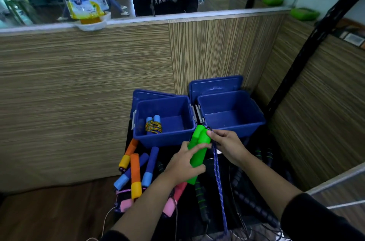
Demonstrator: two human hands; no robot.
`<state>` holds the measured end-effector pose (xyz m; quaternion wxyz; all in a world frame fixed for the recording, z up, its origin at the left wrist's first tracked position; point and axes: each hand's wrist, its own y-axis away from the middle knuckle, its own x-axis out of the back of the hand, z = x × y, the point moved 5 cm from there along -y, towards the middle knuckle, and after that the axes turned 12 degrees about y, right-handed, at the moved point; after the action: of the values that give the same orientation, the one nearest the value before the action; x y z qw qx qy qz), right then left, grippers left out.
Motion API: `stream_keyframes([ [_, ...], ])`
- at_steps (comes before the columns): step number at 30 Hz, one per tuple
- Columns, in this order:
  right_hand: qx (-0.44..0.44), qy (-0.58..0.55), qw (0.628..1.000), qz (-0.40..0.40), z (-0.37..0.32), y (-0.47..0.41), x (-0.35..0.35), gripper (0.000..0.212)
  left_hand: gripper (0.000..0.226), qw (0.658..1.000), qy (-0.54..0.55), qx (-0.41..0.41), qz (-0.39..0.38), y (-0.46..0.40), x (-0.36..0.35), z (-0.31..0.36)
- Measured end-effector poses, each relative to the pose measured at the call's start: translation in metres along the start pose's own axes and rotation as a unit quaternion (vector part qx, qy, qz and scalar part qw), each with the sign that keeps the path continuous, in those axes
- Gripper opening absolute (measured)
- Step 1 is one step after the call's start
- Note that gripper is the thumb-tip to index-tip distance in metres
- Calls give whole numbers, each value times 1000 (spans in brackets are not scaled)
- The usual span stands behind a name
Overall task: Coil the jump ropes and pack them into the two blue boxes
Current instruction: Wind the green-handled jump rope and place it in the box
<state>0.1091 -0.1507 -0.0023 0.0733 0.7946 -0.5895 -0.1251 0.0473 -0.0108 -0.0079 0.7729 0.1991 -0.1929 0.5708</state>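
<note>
Coiling the green-handled rope, one bundle packed so far.

Left hand (pixel 183 163) wrapped around paired green handles (pixel 198 151); right hand (pixel 227 144) pinching blue cord (pixel 218 173) at their tops, just before the boxes. Beyond: left blue box (pixel 164 138) holding one coiled rope (pixel 153 125), right blue box (pixel 233 128) apparently empty, several loose ropes (pixel 134 171) left.

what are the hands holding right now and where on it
The left hand grips the two green handles around their middle; the right hand pinches the blue rope at their top ends.
</note>
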Motion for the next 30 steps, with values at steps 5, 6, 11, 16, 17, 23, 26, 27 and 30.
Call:
stream_keyframes([
  [5,-7,49,999,-15,-8,2,-12,16,52,995,73,-17,69,-2,17,0],
  [6,2,77,997,-29,-10,2,-16,15,51,989,100,-26,107,-2,24,2],
  [11,54,293,947,-121,-9,7,-49,22,44,868,419,14,267,-4,65,0],
  [16,37,397,897,-191,-3,15,-71,28,44,772,578,26,262,-7,74,12],
  [17,31,397,896,-197,-3,15,-71,31,44,775,569,24,274,-6,77,11],
  [23,66,483,855,-176,-19,20,-52,25,49,851,374,-5,369,8,104,-11],
  [26,103,555,801,-198,-34,27,-37,23,51,863,298,-8,408,22,131,-29],
  [27,107,564,794,-200,-38,29,-32,24,50,873,262,-5,412,27,140,-36],
  [30,137,590,769,-204,-52,35,-27,23,48,926,51,32,371,36,158,-50],
])
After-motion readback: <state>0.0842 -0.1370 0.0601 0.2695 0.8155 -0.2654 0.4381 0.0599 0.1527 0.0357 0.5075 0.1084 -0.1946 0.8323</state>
